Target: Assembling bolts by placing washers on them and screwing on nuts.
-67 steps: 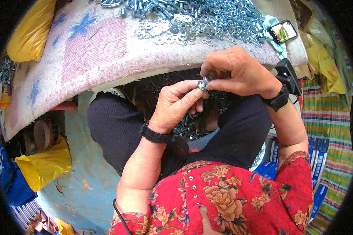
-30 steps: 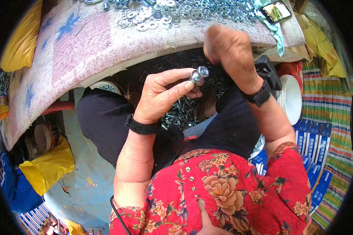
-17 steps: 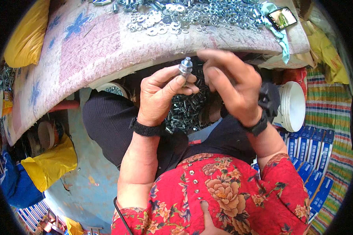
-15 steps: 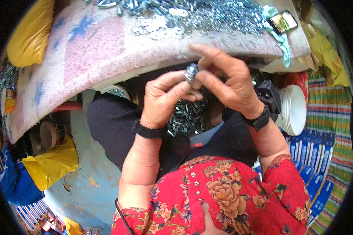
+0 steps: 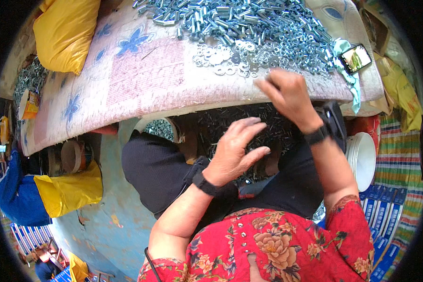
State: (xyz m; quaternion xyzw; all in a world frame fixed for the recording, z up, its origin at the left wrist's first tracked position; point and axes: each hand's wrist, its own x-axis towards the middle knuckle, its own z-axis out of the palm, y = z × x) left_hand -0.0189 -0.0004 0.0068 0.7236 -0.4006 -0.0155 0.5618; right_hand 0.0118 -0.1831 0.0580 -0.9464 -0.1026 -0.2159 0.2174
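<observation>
- Phone (image 5: 356,59), screen lit, touching a pale green cloth (image 5: 356,97)
- Bulging yellow sack (image 5: 66,37), upper left
- White bucket (image 5: 364,162), right
- Blue-and-white boxes (image 5: 384,211) beside striped sheeting (image 5: 400,155)

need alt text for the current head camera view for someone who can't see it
A person's left hand is open in front of their body, nothing visible in its grip, while the blurred, half-curled right hand is near loose washers at a patterned table's near edge. Beyond the washers lies a heap of metal fasteners; a phone lies to the right.
</observation>
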